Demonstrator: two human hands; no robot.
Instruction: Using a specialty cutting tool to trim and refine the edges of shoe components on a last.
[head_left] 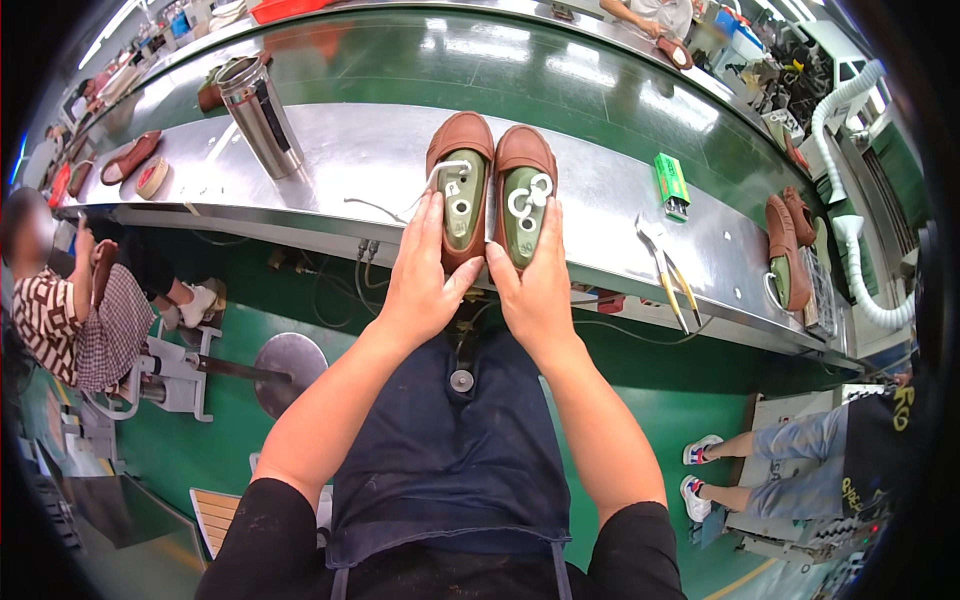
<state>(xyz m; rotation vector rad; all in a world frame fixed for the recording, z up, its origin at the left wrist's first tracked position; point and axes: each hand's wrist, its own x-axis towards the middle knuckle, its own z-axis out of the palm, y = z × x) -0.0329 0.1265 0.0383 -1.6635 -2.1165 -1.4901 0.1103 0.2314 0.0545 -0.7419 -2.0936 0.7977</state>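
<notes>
Two brown leather loafers stand side by side, toes pointing away from me, at the near edge of the steel bench. My left hand (pixel 422 278) grips the left loafer (pixel 462 130), with fingers along its outer side and the thumb at the heel. In the same way my right hand (pixel 535 285) holds the right loafer (pixel 526 148). A green shoe last (pixel 461 222) fills the left shoe, with a white hooked piece on it. Another green last (pixel 521 238) with white rings sits inside the right one. My palms hide the outer heel sides.
The steel bench (pixel 350 135) also carries a steel flask (pixel 262 118), a green box (pixel 671 184), yellow-handled pliers (pixel 668 270) and brown shoes (pixel 788 250) at the right. Behind runs a green belt (pixel 400 75). A seated person (pixel 75 300) is at left; another person (pixel 815 460) stands at right.
</notes>
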